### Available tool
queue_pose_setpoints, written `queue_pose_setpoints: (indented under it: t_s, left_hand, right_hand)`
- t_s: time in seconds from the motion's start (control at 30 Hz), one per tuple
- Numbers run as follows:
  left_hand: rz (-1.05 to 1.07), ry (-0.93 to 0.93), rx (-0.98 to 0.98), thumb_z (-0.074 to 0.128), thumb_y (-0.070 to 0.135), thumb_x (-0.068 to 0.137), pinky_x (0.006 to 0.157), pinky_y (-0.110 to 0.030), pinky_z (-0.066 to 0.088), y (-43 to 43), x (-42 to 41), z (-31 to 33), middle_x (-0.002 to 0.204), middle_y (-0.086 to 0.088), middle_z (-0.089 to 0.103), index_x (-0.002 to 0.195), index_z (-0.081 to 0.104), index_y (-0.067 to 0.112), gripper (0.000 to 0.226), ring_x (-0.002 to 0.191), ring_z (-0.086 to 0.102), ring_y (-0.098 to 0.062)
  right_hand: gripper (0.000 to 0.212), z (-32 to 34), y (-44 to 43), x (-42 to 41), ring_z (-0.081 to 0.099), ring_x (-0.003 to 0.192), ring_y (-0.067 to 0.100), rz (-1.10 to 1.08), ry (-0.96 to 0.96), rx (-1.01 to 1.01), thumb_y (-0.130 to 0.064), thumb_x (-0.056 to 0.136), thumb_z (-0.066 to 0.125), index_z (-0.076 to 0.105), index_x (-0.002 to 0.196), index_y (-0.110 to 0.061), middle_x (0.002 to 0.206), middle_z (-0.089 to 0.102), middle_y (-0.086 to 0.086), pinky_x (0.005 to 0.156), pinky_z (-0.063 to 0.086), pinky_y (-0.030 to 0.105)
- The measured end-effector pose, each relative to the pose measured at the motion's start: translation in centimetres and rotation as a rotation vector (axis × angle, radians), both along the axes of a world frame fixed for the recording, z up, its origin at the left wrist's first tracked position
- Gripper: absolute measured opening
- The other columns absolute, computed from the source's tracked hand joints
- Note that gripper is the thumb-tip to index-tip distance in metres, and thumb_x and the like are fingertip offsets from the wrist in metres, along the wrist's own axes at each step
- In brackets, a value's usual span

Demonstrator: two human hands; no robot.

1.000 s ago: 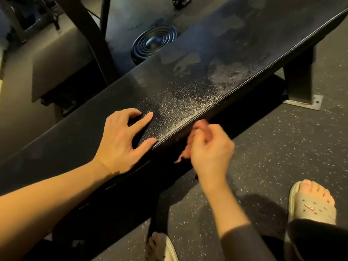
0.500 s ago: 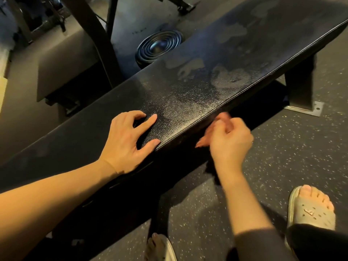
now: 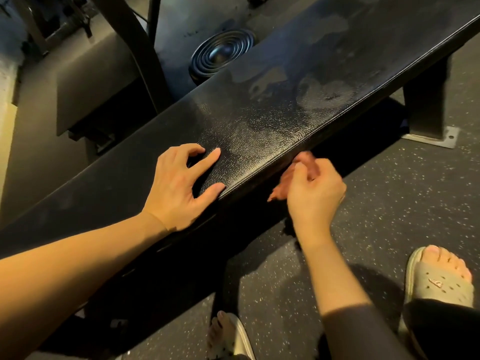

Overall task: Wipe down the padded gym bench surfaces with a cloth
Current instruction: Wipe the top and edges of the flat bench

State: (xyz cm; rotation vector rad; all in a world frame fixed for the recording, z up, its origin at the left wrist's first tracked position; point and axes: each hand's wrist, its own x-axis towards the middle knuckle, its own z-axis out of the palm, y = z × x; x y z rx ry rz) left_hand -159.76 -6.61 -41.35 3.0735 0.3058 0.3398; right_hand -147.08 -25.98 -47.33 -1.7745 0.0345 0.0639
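Observation:
A long black padded bench point(image 3: 285, 120) runs diagonally from lower left to upper right, with dull smeared patches on its grained top. My left hand point(image 3: 179, 185) rests on the top near the front edge, its index finger and thumb stretched out flat. My right hand point(image 3: 317, 196) is at the bench's near side face, fingers curled round a small reddish cloth point(image 3: 281, 187) that is pressed against the edge. The cloth is blurred and mostly hidden by the fingers.
A black weight plate point(image 3: 220, 54) lies on the floor behind the bench, next to slanted metal frame bars point(image 3: 135, 48). The bench leg point(image 3: 426, 110) stands bolted at the right. My sandalled feet point(image 3: 439, 279) are on the speckled rubber floor point(image 3: 389, 203).
My right hand with the cloth has slid a little to the right along the bench's near side edge. My left hand has stayed in place on the top.

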Motion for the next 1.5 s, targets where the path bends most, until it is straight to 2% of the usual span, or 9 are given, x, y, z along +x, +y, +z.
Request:
queue_pose_setpoints:
  t_s: [0.33, 0.5, 0.6, 0.73, 0.93, 1.03, 1.17, 1.33, 1.5]
  left_hand:
    - [0.006, 0.006, -0.007, 0.051, 0.056, 0.096, 0.11, -0.044, 0.03, -0.1, 0.0, 0.1, 0.135, -0.009, 0.05, 0.15, 0.053, 0.022, 0.063, 0.125, 0.046, -0.027]
    - [0.003, 0.015, -0.007, 0.049, 0.056, 0.097, 0.109, -0.047, 0.032, 0.0, 0.0, 0.1, 0.135, -0.008, 0.049, 0.15, 0.053, 0.022, 0.063, 0.125, 0.046, -0.028]
    - [0.003, -0.008, -0.005, 0.05, 0.056, 0.096, 0.107, -0.044, 0.03, -0.3, 0.1, 0.1, 0.134, -0.01, 0.051, 0.149, 0.054, 0.021, 0.063, 0.122, 0.046, -0.029]
    - [-0.001, -0.005, -0.005, 0.051, 0.055, 0.095, 0.108, -0.042, 0.028, -0.2, 0.2, 0.1, 0.134, -0.01, 0.051, 0.148, 0.054, 0.021, 0.063, 0.123, 0.047, -0.03]
    - [-0.006, -0.004, -0.001, 0.05, 0.056, 0.097, 0.108, -0.044, 0.029, 0.0, 0.1, 0.0, 0.134, -0.01, 0.05, 0.149, 0.054, 0.022, 0.062, 0.123, 0.046, -0.029]
    - [-0.011, -0.02, -0.004, 0.05, 0.055, 0.096, 0.108, -0.041, 0.027, 0.0, 0.2, 0.0, 0.133, -0.01, 0.052, 0.148, 0.055, 0.021, 0.062, 0.121, 0.047, -0.029]
    - [-0.019, -0.026, -0.003, 0.052, 0.054, 0.095, 0.108, -0.041, 0.027, 0.0, 0.1, 0.0, 0.133, -0.01, 0.052, 0.148, 0.055, 0.021, 0.062, 0.121, 0.047, -0.029]
    - [-0.004, 0.0, -0.005, 0.048, 0.057, 0.096, 0.11, -0.042, 0.027, 0.0, -0.1, 0.1, 0.134, -0.009, 0.05, 0.149, 0.054, 0.022, 0.063, 0.124, 0.045, -0.028]
    - [-0.007, -0.006, -0.011, 0.049, 0.057, 0.096, 0.109, -0.041, 0.027, 0.0, 0.1, 0.0, 0.134, -0.009, 0.051, 0.148, 0.055, 0.021, 0.063, 0.123, 0.045, -0.028]
  right_hand:
    - [0.009, 0.3, 0.8, -3.3, 0.067, 0.073, 0.03, 0.125, -0.228, -0.102, -0.022, 0.087, 0.065, 0.069, 0.081, -0.017, 0.072, 0.07, 0.001, 0.067, 0.05, 0.042]
    - [0.022, 1.6, -0.1, 1.8, 0.062, 0.06, -0.005, -0.128, -0.109, -0.086, -0.018, 0.099, 0.056, 0.058, 0.077, -0.013, 0.048, 0.059, -0.022, 0.071, 0.046, 0.02]
    - [0.032, 0.8, 2.0, -6.0, 0.063, 0.067, 0.028, 0.097, -0.208, -0.046, -0.029, 0.102, 0.056, 0.055, 0.074, -0.013, 0.066, 0.064, 0.001, 0.062, 0.044, 0.04]
    - [0.01, -0.1, 2.1, -9.0, 0.062, 0.071, 0.026, 0.357, -0.295, -0.063, -0.024, 0.09, 0.065, 0.062, 0.081, -0.021, 0.076, 0.065, -0.001, 0.063, 0.047, 0.04]
    - [0.015, 1.0, -0.6, 3.1, 0.062, 0.053, -0.008, -0.112, -0.094, -0.038, -0.016, 0.097, 0.055, 0.062, 0.084, -0.015, 0.044, 0.055, -0.013, 0.076, 0.048, 0.012]
    - [0.026, 0.9, 0.9, -2.1, 0.064, 0.065, 0.026, -0.026, -0.236, -0.098, -0.024, 0.102, 0.055, 0.057, 0.079, -0.013, 0.059, 0.063, 0.001, 0.069, 0.048, 0.042]
    - [0.025, 0.5, 1.9, -9.9, 0.063, 0.075, 0.027, 0.392, -0.357, -0.066, -0.031, 0.098, 0.053, 0.064, 0.081, -0.017, 0.078, 0.066, 0.0, 0.065, 0.05, 0.045]
    - [0.02, 0.2, -1.9, 2.4, 0.065, 0.063, 0.004, -0.226, -0.097, 0.049, -0.013, 0.092, 0.061, 0.053, 0.075, -0.021, 0.061, 0.064, -0.008, 0.071, 0.051, 0.036]
    - [0.009, 0.2, -2.1, 7.0, 0.07, 0.079, 0.018, -0.299, 0.113, 0.424, -0.01, 0.087, 0.065, 0.063, 0.094, -0.005, 0.089, 0.07, 0.01, 0.073, 0.061, 0.04]
